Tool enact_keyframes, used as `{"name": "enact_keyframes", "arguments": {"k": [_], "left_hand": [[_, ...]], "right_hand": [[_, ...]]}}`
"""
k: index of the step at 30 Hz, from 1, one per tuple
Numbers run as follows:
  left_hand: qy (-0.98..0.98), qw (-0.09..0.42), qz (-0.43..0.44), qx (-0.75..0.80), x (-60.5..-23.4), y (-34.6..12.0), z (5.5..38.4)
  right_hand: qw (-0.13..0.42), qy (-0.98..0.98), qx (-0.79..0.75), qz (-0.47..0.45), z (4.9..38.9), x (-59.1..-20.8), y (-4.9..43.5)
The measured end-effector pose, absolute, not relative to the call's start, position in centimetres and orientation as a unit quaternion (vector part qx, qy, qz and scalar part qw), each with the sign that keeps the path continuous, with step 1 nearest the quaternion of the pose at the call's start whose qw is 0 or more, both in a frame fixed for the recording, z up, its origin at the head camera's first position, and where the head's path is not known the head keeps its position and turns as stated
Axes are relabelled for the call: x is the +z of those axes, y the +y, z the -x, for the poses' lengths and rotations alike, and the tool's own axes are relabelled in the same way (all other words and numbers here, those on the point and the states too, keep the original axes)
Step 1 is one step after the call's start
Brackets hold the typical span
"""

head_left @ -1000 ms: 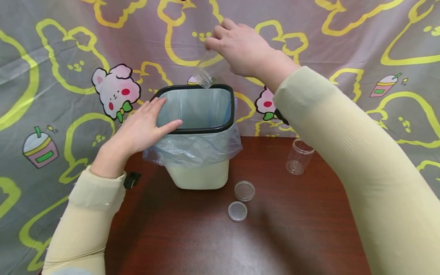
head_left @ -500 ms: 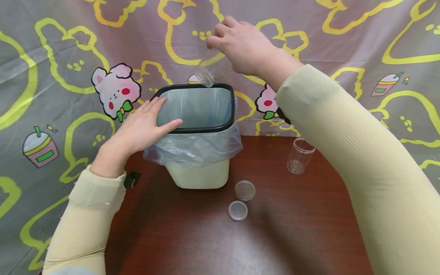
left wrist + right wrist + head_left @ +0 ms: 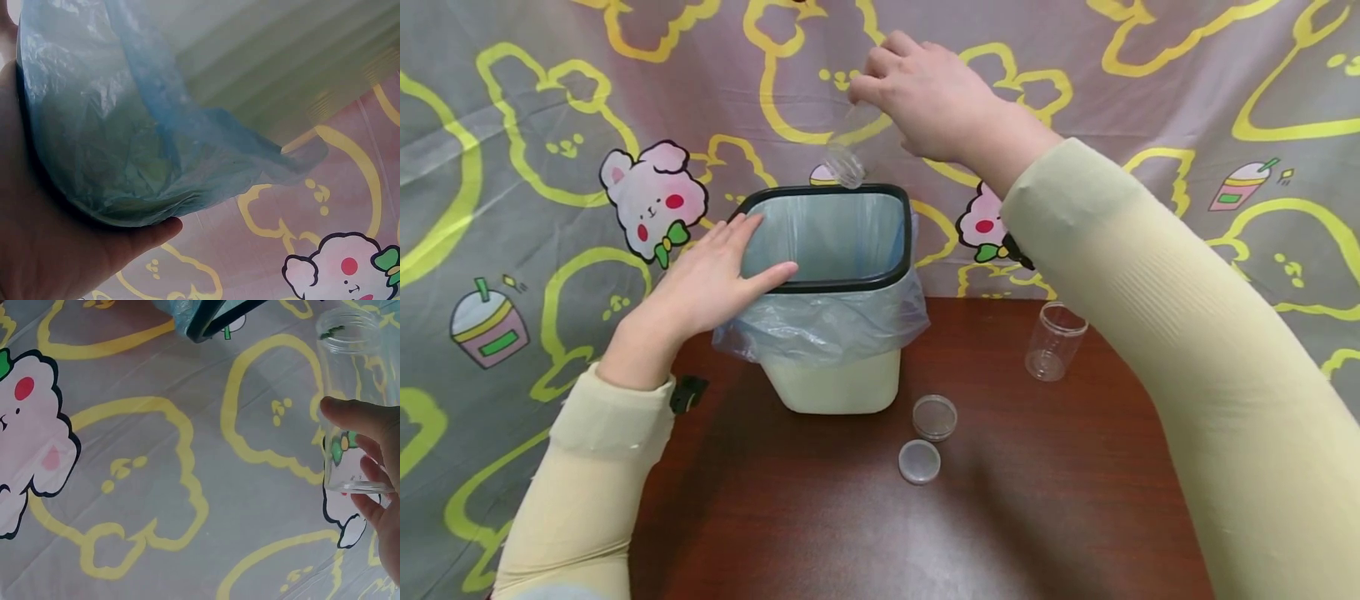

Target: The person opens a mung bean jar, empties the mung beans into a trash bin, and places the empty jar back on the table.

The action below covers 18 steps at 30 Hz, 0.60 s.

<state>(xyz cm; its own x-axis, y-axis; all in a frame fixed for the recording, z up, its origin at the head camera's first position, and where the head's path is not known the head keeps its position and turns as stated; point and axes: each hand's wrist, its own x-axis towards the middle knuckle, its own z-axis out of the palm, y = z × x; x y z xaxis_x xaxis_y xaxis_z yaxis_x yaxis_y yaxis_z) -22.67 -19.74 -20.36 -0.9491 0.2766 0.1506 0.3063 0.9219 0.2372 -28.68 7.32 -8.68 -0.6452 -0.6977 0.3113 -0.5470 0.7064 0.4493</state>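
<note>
My left hand [image 3: 707,279] rests on the black rim [image 3: 831,286] of a cream trash bin [image 3: 842,390], at its near left corner. Its fingers lie fairly straight, with the thumb spread over the near edge. A bluish plastic liner [image 3: 106,106] folds down outside the bin. Above the bin's far side, my right hand [image 3: 925,100] grips a clear jar [image 3: 847,162] by its base end, tilted with the threaded mouth downward. In the right wrist view the thumb and fingers wrap the jar. A small dark green patch [image 3: 332,331] shows at its mouth; whether inside, I cannot tell.
A second clear jar [image 3: 1052,346] stands on the brown table [image 3: 1037,500] to the right. Two round clear lids, a nearer lid [image 3: 919,462] and a farther lid [image 3: 935,417], lie right of the bin. A patterned curtain [image 3: 625,75] hangs behind.
The right hand has shifted very slightly up and right with the jar. Green visible by the jar's mouth a second ago no longer shows in the head view. The left hand stays put.
</note>
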Motion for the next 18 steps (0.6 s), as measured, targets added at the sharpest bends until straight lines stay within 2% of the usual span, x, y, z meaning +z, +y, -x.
{"name": "enact_keyframes", "arguments": {"k": [7, 18], "left_hand": [[-0.978, 0.059, 0.147, -0.133, -20.39, -19.93, 22.59], [-0.977, 0.062, 0.155, -0.131, -20.38, -19.88, 22.65]], "right_hand": [[0.212, -0.897, -0.160, -0.353, 28.64, -8.85, 6.96], [0.267, -0.883, -0.144, -0.358, 28.44, -8.97, 7.28]]}}
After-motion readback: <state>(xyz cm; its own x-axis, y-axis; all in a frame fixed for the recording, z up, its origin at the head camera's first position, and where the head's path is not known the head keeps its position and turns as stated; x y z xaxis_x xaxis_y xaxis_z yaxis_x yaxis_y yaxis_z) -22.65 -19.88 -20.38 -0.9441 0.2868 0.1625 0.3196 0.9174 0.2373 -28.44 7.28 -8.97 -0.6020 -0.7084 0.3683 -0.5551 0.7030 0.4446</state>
